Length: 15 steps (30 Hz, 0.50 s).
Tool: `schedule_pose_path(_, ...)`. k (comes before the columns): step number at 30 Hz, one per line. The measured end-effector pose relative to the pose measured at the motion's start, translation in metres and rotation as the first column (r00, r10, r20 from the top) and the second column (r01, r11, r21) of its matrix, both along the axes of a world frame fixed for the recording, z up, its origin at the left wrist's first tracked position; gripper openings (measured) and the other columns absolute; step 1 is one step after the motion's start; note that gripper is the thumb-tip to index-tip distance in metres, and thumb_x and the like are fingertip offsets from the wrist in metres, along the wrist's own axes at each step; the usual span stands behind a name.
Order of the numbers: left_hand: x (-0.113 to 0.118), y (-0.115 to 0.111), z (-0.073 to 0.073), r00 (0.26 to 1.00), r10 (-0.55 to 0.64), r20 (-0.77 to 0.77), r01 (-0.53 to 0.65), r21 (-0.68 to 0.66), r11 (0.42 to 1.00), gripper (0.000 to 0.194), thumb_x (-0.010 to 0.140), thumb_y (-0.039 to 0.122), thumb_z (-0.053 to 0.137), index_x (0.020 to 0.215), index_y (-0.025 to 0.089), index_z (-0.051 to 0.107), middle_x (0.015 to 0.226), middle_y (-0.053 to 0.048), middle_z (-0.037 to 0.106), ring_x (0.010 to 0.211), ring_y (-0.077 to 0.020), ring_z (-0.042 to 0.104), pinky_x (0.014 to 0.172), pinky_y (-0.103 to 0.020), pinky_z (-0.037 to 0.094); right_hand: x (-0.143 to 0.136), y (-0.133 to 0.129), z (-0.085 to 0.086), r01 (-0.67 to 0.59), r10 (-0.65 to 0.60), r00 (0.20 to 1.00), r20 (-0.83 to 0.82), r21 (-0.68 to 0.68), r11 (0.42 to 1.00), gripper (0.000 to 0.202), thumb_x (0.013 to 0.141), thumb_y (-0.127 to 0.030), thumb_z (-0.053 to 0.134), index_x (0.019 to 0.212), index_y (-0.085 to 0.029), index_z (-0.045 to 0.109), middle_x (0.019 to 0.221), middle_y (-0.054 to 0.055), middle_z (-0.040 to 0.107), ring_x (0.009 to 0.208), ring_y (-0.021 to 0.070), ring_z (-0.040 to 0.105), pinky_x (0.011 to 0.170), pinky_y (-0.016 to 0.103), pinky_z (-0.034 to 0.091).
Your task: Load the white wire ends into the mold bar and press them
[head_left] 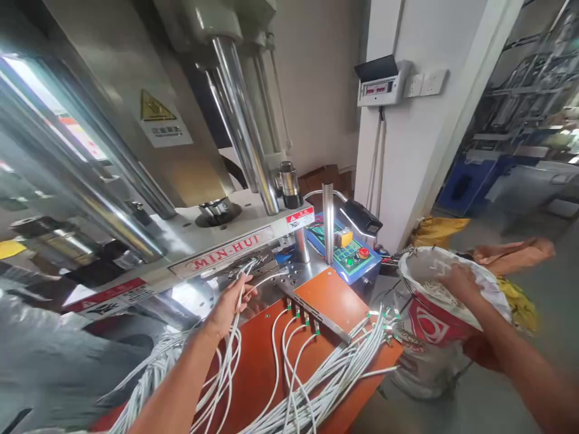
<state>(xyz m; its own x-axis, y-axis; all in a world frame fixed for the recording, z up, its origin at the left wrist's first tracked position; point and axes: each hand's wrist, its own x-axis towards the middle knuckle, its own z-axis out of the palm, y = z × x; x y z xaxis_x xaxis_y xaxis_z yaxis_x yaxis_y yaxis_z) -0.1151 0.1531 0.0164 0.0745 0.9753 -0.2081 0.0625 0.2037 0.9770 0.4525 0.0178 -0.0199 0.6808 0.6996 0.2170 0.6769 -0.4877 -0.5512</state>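
My left hand [230, 301] is closed round a few white cables [236, 346] beside the press bed. Their upper ends reach in under the press plate, where the tips are too small to make out. My right hand [460, 283] reaches over a large white bucket [409, 265] with whitish scraps inside; motion blurs its fingers. Between the hands, a slotted metal bar [323, 319] lies on the orange table [332, 292], with several green-tipped cable ends [307, 322] along it. A thick bundle of white cables [337, 371], also with green-tipped ends, lies to the right.
The press plate marked MIN-HUI [228, 250] and its steel columns [244, 120] rise in front of me. A blue control box [350, 259] with buttons stands behind the table. More white cables [154, 374] hang at the left. Yellow bags [438, 232] lie behind the bucket.
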Motion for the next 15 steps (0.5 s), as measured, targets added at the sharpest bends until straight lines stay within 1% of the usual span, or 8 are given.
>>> schedule_pose_path(3,0.014,-0.010,0.012,0.990,-0.107,-0.096,0.120,0.138,0.983,0.047,0.073,0.046,0.071,0.111,0.020,0.060,0.072,0.004,0.065,0.060,-0.0089,0.051,0.051,-0.017,0.034,-0.041,0.004,0.003,-0.260,0.259,0.965,-0.030,-0.020,0.966,0.033,0.083,-0.047,0.047,0.086,-0.021,0.066,0.104,0.027,0.065,0.101,0.0435,0.061,0.081,0.056,0.044)
schedule_pose_path(4,0.021,-0.012,0.013,0.971,-0.092,-0.221,0.129,0.157,0.979,0.053,0.066,0.039,0.077,0.112,0.018,0.059,0.068,0.004,0.063,0.057,-0.0104,0.052,0.051,-0.019,0.035,-0.067,0.011,0.007,-0.441,0.441,0.895,-0.069,0.004,0.897,0.033,0.086,-0.046,0.044,0.096,-0.024,0.066,0.106,0.023,0.067,0.102,0.0397,0.062,0.084,0.052,0.046)
schedule_pose_path(7,0.032,-0.008,0.008,0.802,0.170,-0.573,-0.004,0.279,0.960,0.025,0.070,0.026,0.075,0.091,0.015,0.064,0.064,0.000,0.063,0.062,-0.0150,0.058,0.058,-0.024,0.041,-0.168,0.049,0.024,-0.857,0.863,0.499,-0.080,0.098,0.505,0.037,0.094,-0.041,0.037,0.125,-0.034,0.056,0.129,0.009,0.060,0.117,0.0275,0.057,0.098,0.040,0.044)
schedule_pose_path(9,0.032,-0.006,0.003,0.730,0.277,-0.625,-0.091,0.312,0.946,0.011,0.080,0.028,0.065,0.078,0.017,0.062,0.061,-0.003,0.062,0.064,-0.0176,0.061,0.062,-0.027,0.042,-0.238,0.084,0.035,-0.952,0.950,0.305,0.058,0.044,0.303,0.041,0.096,-0.034,0.029,0.126,-0.028,0.057,0.127,0.010,0.061,0.109,0.0236,0.060,0.089,0.036,0.050)
schedule_pose_path(10,0.030,-0.006,0.001,0.698,0.308,-0.647,-0.118,0.320,0.940,0.013,0.083,0.028,0.061,0.075,0.017,0.062,0.059,-0.003,0.062,0.065,-0.0189,0.062,0.065,-0.029,0.043,-0.270,0.104,0.040,-0.967,0.957,0.255,0.141,0.006,0.257,0.042,0.096,-0.028,0.026,0.127,-0.025,0.055,0.130,0.010,0.058,0.112,0.0229,0.058,0.091,0.036,0.050)
schedule_pose_path(11,0.028,-0.007,0.000,0.660,0.327,-0.677,-0.128,0.327,0.936,0.016,0.085,0.029,0.058,0.075,0.017,0.062,0.058,-0.003,0.062,0.066,-0.0201,0.063,0.068,-0.030,0.044,-0.297,0.125,0.043,-0.969,0.951,0.206,0.232,-0.087,0.231,0.043,0.094,-0.020,0.027,0.128,-0.022,0.054,0.135,0.011,0.054,0.120,0.0237,0.052,0.096,0.038,0.046)
schedule_pose_path(13,0.024,-0.010,0.000,0.618,0.309,-0.723,-0.102,0.316,0.943,0.018,0.088,0.029,0.053,0.079,0.017,0.062,0.058,-0.003,0.063,0.071,-0.0209,0.065,0.075,-0.033,0.045,-0.338,0.168,0.047,-0.902,0.902,0.249,0.353,-0.255,0.349,0.042,0.089,-0.009,0.031,0.122,-0.015,0.057,0.133,0.016,0.055,0.123,0.0266,0.050,0.098,0.041,0.043)
schedule_pose_path(15,0.020,-0.012,0.000,0.669,0.225,-0.708,-0.050,0.258,0.965,0.022,0.091,0.029,0.046,0.083,0.017,0.062,0.060,-0.003,0.066,0.071,-0.0191,0.065,0.076,-0.031,0.046,-0.360,0.205,0.051,-0.851,0.881,0.284,0.378,-0.324,0.413,0.033,0.090,-0.013,0.039,0.117,-0.010,0.059,0.118,0.020,0.062,0.110,0.0274,0.057,0.092,0.042,0.046)
